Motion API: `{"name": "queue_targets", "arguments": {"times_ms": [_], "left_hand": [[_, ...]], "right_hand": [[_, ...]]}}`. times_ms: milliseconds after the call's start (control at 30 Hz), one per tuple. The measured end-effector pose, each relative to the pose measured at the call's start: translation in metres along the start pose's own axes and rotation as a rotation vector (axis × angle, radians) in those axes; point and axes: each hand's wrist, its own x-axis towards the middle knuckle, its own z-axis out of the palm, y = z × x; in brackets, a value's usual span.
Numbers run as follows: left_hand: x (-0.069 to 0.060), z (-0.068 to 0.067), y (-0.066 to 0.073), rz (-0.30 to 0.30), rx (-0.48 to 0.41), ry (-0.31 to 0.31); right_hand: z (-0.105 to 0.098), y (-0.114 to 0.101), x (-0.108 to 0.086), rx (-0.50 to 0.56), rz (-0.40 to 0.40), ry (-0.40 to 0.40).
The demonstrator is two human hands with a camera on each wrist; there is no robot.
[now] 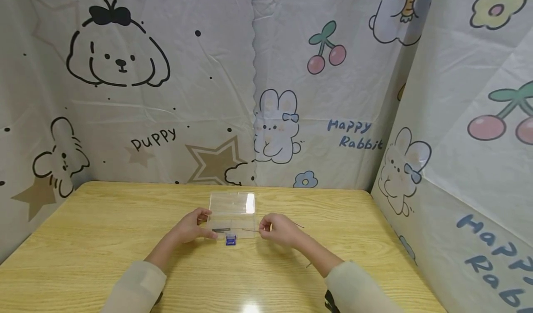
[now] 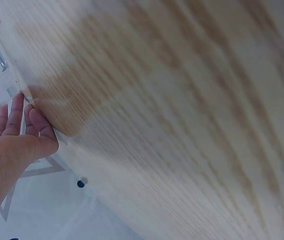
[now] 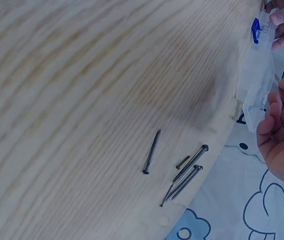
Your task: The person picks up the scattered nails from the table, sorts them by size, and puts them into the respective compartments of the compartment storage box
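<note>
One clear box (image 1: 242, 221), one raised lid (image 1: 229, 203), one blue latch (image 1: 231, 241), two hands. The nails are harder to count: one is held, a few lie bunched in the box, too small to number, and at least five lie loose on the table (image 1: 125, 243).

The box is colourless see-through plastic with faint inner dividers. It sits about midway along the table, nearer the far edge than the visible foreground, its lid opened toward that far edge. The blue latch is at the middle of its front side. The bunched nails (image 1: 220, 230) are dark and lie in the front left part.

The left hand (image 1: 193, 225) grips the box's left end, thumb by its front left corner, fingers along the side. The right hand (image 1: 278, 230), just beside the box's right side, pinches the held nail (image 1: 251, 230) between thumb and fingertips; it is thin and points left over the box.

Right of the box, a lone nail (image 3: 152, 151) lies apart from the loose cluster (image 3: 190, 163), which is closer to the table's far edge, mixes long and short, and partly overlaps. One printed cloth (image 1: 166, 105) stands behind that edge.
</note>
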Motion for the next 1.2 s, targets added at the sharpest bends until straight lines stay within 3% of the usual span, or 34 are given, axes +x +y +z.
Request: {"name": "queue_targets", "arguments": {"times_ms": [667,1200], "left_hand": [[-0.002,-0.002,0.003,0.001,0.006,-0.01],[-0.001,-0.001,0.003,0.006,-0.001,-0.012]], "right_hand": [[0.007,-0.02,0.024,-0.025,-0.021,-0.018],[0.031,-0.026,0.044,0.001,-0.017,-0.016]]}}
